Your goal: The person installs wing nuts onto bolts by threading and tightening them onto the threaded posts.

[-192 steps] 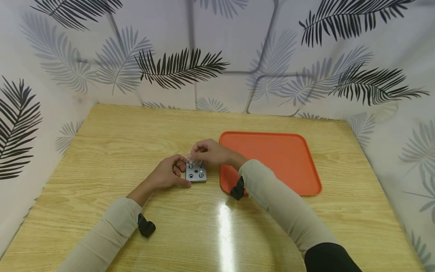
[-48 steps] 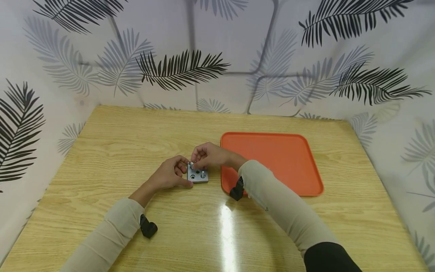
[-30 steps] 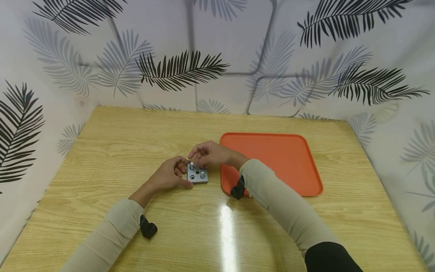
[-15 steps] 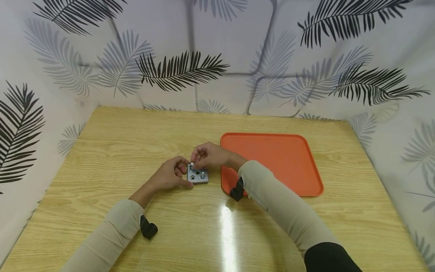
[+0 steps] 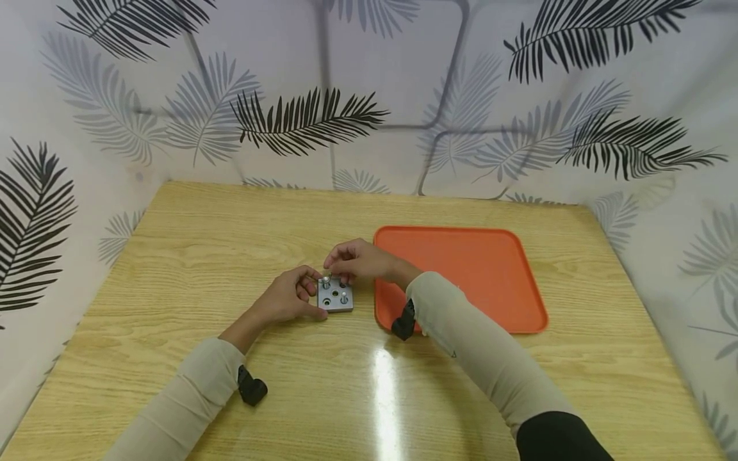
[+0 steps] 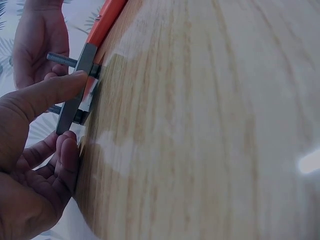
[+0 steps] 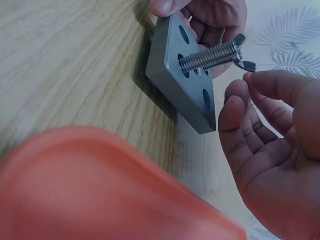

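Note:
My left hand (image 5: 291, 296) grips a small grey metal plate (image 5: 336, 305) by its edge, thumb at the near side and fingers at the far side. Two threaded bolts stand up through the plate's holes, and other holes are bare. In the left wrist view, the hex bolt heads (image 6: 80, 117) sit under the plate, on the table side. A wing nut (image 7: 247, 65) sits near the top of one bolt (image 7: 215, 56), as the right wrist view shows. My right hand (image 5: 360, 261) is at this wing nut, a fingertip at or just below one wing, fingers loosely bent.
An orange tray (image 5: 461, 269) lies right of the plate, under the right forearm. Wood-grain table (image 5: 230, 224) surrounds both. A leaf-patterned curtain (image 5: 380, 153) hangs behind. Black wrist cameras (image 5: 250, 386) are strapped to both wrists.
The right fingers have curled in and drawn away around the far-left bolt, repeating small movements over the last seconds. The left hand stays at the plate, which has hardly shifted.

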The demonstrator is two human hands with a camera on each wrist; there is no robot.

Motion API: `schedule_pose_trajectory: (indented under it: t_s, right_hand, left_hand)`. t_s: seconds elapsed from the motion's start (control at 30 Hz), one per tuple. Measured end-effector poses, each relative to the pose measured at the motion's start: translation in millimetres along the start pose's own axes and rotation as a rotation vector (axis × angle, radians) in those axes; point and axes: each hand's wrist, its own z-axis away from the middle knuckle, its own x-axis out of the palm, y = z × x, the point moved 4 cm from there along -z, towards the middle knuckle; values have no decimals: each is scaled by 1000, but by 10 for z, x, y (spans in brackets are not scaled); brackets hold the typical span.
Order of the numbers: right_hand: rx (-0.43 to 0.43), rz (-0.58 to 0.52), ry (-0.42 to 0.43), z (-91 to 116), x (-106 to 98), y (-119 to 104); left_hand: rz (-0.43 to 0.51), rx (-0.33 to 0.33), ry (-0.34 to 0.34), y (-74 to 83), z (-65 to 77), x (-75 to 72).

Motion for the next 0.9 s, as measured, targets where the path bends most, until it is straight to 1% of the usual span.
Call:
schedule_pose_trajectory:
  t_s: [0.17, 0.37, 0.47, 0.57, 0.9]
  right_hand:
    - [-13, -7, -25, -21, -1, 17]
    - [-46, -33, -122, -23, 29, 12]
    - [-42, -40, -145, -20, 53, 11]
    - [-39, -30, -133, -21, 68, 12]
    - [-16, 21, -45, -22, 53, 14]
  left_hand:
    - [0, -1, -2, -7, 0, -1]
    - [-7, 3, -4, -1, 3, -6]
    - [-12, 7, -6, 3, 4, -5]
    - [-6, 11, -9, 3, 3, -3]
    - [7, 8, -7, -16, 5, 1]
